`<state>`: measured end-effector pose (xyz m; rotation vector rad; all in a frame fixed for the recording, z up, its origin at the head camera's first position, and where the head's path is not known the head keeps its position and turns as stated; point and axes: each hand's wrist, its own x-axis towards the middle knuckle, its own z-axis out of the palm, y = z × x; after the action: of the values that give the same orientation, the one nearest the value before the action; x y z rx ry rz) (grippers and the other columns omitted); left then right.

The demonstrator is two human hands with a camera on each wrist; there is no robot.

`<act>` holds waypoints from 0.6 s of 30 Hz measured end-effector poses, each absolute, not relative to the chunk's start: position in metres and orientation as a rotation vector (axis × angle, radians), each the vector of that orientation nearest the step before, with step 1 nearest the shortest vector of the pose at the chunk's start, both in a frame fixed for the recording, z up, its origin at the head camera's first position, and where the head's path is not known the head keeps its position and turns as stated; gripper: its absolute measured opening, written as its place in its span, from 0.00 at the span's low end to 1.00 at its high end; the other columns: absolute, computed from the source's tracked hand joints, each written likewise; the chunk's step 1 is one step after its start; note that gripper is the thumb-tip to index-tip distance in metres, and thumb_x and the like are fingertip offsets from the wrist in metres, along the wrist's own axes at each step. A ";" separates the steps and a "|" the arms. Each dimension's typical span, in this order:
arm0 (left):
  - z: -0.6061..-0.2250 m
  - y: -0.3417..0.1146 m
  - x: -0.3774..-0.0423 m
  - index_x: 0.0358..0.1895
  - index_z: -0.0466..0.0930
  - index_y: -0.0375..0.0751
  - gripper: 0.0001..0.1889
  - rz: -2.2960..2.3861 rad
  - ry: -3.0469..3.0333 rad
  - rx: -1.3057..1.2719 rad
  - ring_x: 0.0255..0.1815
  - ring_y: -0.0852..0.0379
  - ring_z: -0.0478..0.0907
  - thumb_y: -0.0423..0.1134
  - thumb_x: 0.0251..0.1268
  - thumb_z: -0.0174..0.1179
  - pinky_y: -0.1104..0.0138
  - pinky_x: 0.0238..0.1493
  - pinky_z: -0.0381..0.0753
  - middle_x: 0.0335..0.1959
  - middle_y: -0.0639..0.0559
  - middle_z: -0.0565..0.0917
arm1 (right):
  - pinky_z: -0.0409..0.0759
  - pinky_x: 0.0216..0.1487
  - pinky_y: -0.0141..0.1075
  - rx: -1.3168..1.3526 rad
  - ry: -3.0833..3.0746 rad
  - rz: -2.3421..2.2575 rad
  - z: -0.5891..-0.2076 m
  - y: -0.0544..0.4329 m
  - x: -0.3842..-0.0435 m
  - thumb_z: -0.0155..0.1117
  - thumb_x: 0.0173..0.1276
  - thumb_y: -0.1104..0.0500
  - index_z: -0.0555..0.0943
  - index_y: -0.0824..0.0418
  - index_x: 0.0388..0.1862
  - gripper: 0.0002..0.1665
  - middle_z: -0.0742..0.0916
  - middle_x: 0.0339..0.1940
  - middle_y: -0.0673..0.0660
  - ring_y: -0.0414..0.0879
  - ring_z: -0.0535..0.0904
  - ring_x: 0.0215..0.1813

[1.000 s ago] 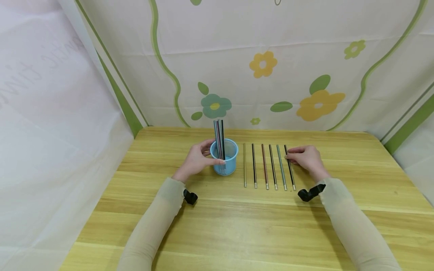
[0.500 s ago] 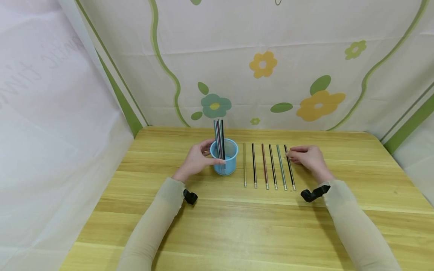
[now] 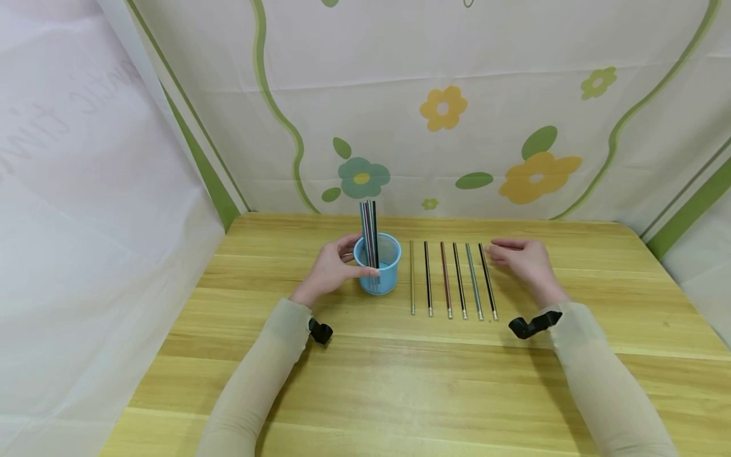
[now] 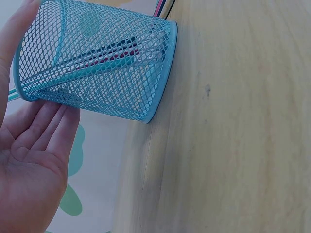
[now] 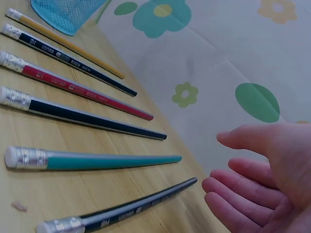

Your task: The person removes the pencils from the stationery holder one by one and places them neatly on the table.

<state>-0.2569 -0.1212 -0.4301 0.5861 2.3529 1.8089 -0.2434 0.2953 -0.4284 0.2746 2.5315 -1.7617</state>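
The right hand (image 3: 524, 261), fingers loose and holding nothing, is just beside a dark pencil (image 3: 488, 284) on the worktop (image 3: 400, 381), with five more pencils (image 3: 446, 279) in a row beyond and, farthest, the blue mesh cup (image 3: 389, 279) the left hand (image 3: 331, 268) grips.

Left white cloth wall (image 3: 85, 203): large faint handwriting-style letters, seem mirrored, look like "...tic" and "time"; rest of first word unclear.
Right wrist view, pencil print upside down, small, blurred:
- dark pencil beside yellow one (image 5: 77, 61): short grade mark near ferrule, maybe "HB"; then word, small logo, more characters, can't read.
- red pencil (image 5: 112, 103): same layout, mark maybe "HB", rest illegible.
- nearest dark pencil (image 5: 160, 195): similar mark, maybe "HB", rest illegible.
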 end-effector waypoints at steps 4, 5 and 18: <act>-0.429 -0.121 -0.257 0.71 0.73 0.43 0.43 1.809 2.352 0.595 0.62 0.52 0.78 0.42 0.49 0.83 0.61 0.65 0.76 0.62 0.51 0.80 | 0.82 0.57 0.41 0.239 2.560 -1.771 -0.421 0.287 -0.241 0.72 0.69 0.45 0.76 0.70 0.68 0.39 0.80 0.64 0.68 0.50 0.85 0.54; -0.429 -0.121 -0.257 0.71 0.73 0.43 0.43 1.810 2.351 0.596 0.62 0.52 0.78 0.42 0.49 0.83 0.60 0.65 0.76 0.62 0.51 0.80 | 0.82 0.58 0.41 0.231 2.562 -1.779 -0.419 0.285 -0.240 0.72 0.69 0.44 0.76 0.69 0.68 0.39 0.80 0.65 0.68 0.49 0.85 0.54; -0.430 -0.121 -0.257 0.71 0.73 0.43 0.43 1.811 2.346 0.588 0.61 0.53 0.78 0.42 0.49 0.83 0.61 0.65 0.76 0.62 0.51 0.80 | 0.84 0.55 0.36 0.100 2.555 -1.831 -0.403 0.253 -0.239 0.73 0.68 0.45 0.79 0.66 0.67 0.36 0.87 0.55 0.55 0.38 0.87 0.45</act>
<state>-0.2568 -0.1207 -0.4303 0.5882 2.3457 1.8109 -0.2387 0.2535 -0.4035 0.1000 2.5545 -1.8309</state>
